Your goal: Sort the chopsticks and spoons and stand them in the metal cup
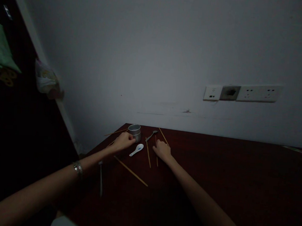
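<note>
My left hand [123,141] is closed beside the grey metal cup [136,136], fingertips at its lower side; what they hold, if anything, is hidden. My right hand [163,151] is closed over a thin chopstick [157,161], its thumb and fingers around the middle and both ends showing. Left of it lies another chopstick [148,154], touching the handle of a metal spoon [154,132]. A white ceramic spoon [138,149] lies between my hands. Nearer to me are a long chopstick [132,172] and a second metal spoon [101,180].
A chopstick [163,136] lies near the wall behind my right hand, and another [116,132] crosses the table's left edge. The dark red table [214,171] meets a pale wall [156,58] with sockets [259,93]. A plastic bag [46,79] hangs at the left.
</note>
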Demonstrator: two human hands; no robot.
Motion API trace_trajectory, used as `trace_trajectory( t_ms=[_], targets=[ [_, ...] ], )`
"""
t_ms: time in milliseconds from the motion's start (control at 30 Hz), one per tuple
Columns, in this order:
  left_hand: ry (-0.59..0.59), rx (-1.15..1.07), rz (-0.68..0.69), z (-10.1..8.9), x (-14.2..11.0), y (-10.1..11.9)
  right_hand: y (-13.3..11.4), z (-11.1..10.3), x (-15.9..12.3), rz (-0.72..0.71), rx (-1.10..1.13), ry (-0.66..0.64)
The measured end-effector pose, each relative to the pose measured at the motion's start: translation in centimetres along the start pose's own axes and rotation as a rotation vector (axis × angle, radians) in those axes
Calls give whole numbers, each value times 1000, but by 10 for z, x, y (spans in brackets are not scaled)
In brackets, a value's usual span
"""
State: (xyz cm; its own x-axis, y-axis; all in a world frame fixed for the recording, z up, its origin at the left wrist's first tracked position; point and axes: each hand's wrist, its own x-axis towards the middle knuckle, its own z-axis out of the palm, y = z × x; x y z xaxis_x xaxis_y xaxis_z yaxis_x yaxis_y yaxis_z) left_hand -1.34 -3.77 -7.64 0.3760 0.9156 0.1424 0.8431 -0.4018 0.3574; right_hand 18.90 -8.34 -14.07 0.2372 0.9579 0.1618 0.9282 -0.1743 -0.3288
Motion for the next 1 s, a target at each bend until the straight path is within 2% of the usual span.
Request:
trace_trajectory(
  t_ms=[133,300,433,567,1000],
  targets=[
    [-34,138,103,21,13,40,8,3,10,28,9,-18],
    [-116,315,59,57,35,67,10,8,13,47,15,-25],
    [-124,413,32,77,43,72,7,13,14,75,-21,-18],
    [-164,442,21,87,41,75,3,17,16,75,-44,-29],
    [-296,438,-44,91,35,75,4,9,16,31,-45,-140]
  ],
)
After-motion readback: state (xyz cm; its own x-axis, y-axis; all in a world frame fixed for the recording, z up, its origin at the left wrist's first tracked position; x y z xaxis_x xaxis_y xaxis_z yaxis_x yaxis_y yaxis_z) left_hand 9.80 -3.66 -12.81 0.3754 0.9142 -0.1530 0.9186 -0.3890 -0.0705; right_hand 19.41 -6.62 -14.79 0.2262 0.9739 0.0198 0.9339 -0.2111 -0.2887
